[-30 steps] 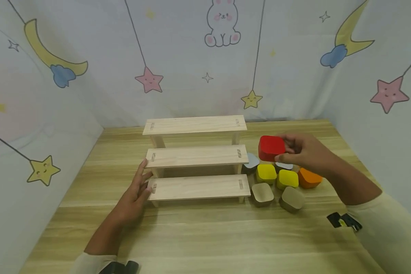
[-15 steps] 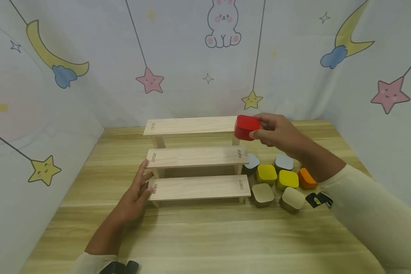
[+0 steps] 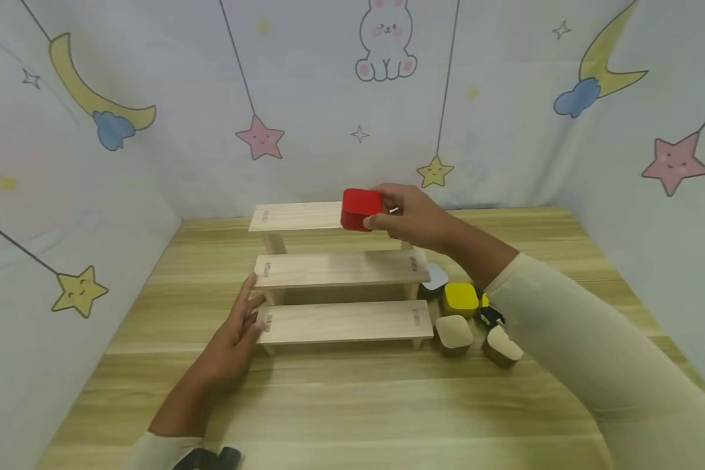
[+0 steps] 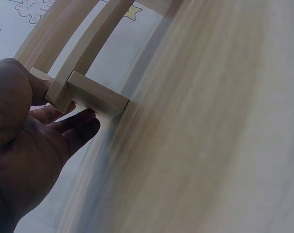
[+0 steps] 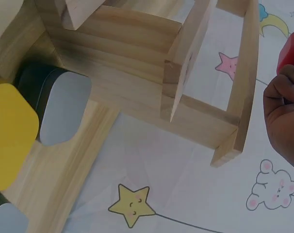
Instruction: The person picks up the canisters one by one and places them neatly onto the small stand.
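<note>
In the head view my right hand [image 3: 412, 217] pinches a red block [image 3: 361, 209] with rounded corners between thumb and fingers. It is held up in front of the top board of a three-step wooden shelf [image 3: 341, 269]. Part of that top board is hidden behind the block and hand. At the shelf's left end, my left hand [image 3: 226, 346] grips the lowest step, its thumb on the board's end. The left wrist view shows the other fingers [image 4: 81, 131] below the board. Only an edge of the red block shows in the right wrist view.
Right of the shelf stand a yellow block [image 3: 461, 299], beige blocks [image 3: 454, 333] and a grey-topped block [image 3: 433, 279]. The right sleeve [image 3: 564, 339] covers other blocks. A patterned cloth wall [image 3: 305, 78] rises behind the wooden tabletop [image 3: 352, 411].
My right hand has carried the red block up and left, from above the loose blocks to the top board. The left hand keeps its place on the shelf.
</note>
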A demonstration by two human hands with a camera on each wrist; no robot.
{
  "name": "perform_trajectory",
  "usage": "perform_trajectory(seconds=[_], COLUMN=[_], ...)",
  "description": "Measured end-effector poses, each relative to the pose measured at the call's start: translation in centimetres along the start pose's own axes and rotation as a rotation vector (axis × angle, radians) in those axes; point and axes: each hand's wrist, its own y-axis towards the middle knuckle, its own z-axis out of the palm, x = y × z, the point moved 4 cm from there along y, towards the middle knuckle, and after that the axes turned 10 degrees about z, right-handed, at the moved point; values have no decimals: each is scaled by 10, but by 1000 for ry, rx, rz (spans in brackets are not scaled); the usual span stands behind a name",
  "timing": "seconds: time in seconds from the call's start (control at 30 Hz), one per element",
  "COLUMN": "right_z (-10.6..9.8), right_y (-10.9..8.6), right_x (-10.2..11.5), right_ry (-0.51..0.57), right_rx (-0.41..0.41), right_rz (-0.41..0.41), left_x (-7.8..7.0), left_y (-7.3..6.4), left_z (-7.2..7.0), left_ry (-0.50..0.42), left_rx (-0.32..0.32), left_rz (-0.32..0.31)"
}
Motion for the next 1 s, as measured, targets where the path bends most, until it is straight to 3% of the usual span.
perform_trajectory(seconds=[0.53,1.0], right_z=[50,73], right_y=[51,83], right_x=[54,72], right_ry=[-86,-233], right_rx=[60,102], right_rz=[-74,-35], left_x=[-2,-1], left_y=[-1,0], left_z=[-1,-2], left_ry=[37,51], left_rx=[-7,-7], left_rz=[34,39])
